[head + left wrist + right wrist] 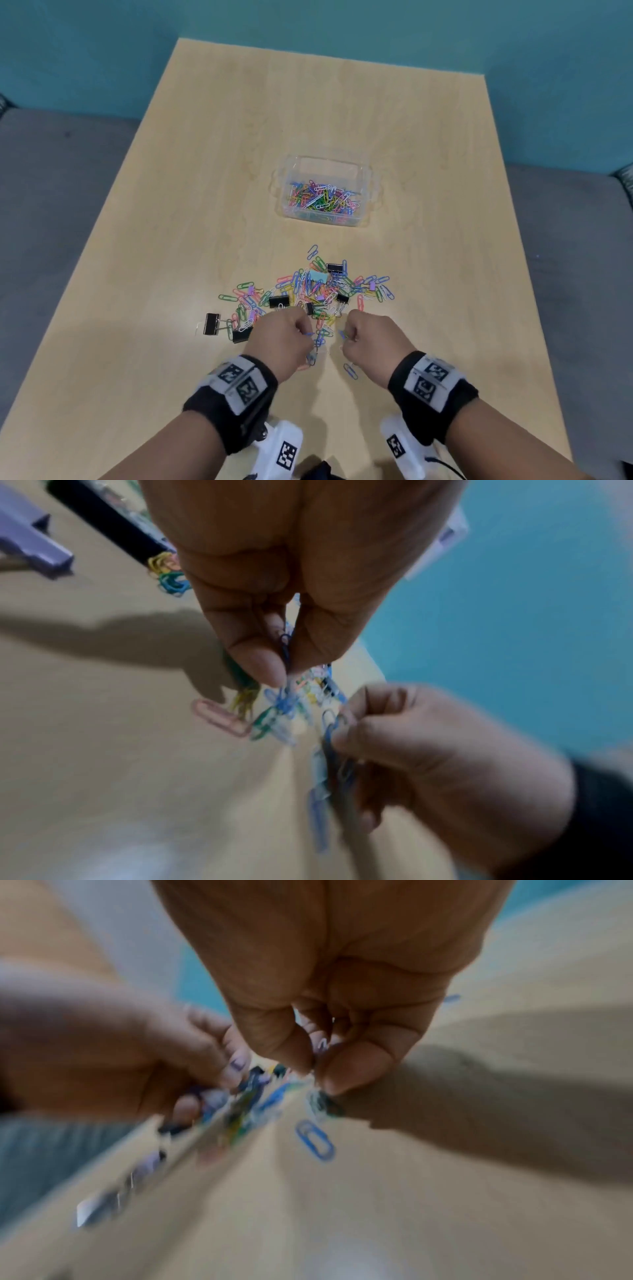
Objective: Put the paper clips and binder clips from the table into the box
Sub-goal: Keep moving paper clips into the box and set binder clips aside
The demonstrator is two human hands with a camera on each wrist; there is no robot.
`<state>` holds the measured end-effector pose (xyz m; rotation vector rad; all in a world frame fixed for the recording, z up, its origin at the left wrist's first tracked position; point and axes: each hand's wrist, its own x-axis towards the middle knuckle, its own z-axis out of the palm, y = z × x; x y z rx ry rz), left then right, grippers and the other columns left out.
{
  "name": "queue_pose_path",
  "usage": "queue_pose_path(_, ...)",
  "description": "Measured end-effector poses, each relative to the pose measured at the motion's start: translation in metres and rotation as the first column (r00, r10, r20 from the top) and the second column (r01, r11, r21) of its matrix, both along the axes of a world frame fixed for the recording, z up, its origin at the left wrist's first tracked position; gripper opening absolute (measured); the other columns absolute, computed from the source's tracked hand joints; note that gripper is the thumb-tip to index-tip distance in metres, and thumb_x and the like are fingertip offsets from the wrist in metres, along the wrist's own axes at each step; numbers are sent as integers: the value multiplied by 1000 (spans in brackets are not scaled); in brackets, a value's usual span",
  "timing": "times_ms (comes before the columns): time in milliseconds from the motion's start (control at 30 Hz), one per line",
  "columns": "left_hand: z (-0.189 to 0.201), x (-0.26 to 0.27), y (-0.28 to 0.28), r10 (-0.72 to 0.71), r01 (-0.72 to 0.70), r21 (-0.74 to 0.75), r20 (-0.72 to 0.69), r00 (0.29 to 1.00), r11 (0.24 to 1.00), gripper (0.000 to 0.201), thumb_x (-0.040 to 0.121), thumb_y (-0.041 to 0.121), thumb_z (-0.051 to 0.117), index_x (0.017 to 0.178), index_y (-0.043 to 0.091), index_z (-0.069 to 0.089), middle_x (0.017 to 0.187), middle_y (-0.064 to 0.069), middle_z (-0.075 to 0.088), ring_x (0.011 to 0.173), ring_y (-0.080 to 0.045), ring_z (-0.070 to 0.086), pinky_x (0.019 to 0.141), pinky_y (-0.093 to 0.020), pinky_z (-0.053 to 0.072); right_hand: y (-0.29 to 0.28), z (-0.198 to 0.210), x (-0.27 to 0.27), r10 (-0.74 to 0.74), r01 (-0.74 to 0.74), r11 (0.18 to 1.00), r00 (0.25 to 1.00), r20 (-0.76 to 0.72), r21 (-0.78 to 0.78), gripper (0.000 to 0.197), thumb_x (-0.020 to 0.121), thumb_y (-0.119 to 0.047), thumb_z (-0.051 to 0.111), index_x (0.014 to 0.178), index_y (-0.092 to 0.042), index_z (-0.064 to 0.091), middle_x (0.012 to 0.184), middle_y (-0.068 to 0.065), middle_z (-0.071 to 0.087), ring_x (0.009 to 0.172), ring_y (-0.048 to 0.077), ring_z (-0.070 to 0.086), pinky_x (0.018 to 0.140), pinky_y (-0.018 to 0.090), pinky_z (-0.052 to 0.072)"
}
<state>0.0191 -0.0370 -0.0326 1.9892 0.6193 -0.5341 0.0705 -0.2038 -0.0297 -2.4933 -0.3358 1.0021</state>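
Note:
A heap of coloured paper clips (318, 291) mixed with black binder clips (279, 301) lies on the wooden table (171, 240) in front of me. The clear plastic box (325, 192) behind it holds many paper clips. My left hand (291, 337) is curled at the heap's near edge, thumb and finger pinching blue paper clips (285, 647). My right hand (359, 337) is curled beside it, pinching a bunch of paper clips (334, 750). In the blurred right wrist view the right fingertips (342, 1077) press together on something small.
A loose blue paper clip (350, 370) lies near my right wrist and a pink one (222, 721) under my left hand. A black binder clip (212, 323) sits at the heap's left. A teal wall and grey floor surround the table.

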Motion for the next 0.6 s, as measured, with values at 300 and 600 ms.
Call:
queue_pose_path(300,48,87,45,297,-262,-448,8,955,855,23,78,-18,55,69,3,57,57,-12,54,42,-18,50,43,-23,47,10,40,98,-420,527,759,845,-332,383,13,81,6,57,77,-5,52,53,16,50,32,18,48,35,19,37)
queue_pose_path(600,62,203,60,155,-123,-151,225,962,981,18,78,-2,64,76,15,63,73,-14,61,58,-28,62,72,-44,59,68,66,200,-323,332,869,942,-89,366,12,84,-11,66,79,-7,56,70,16,62,56,25,64,67,49,59)
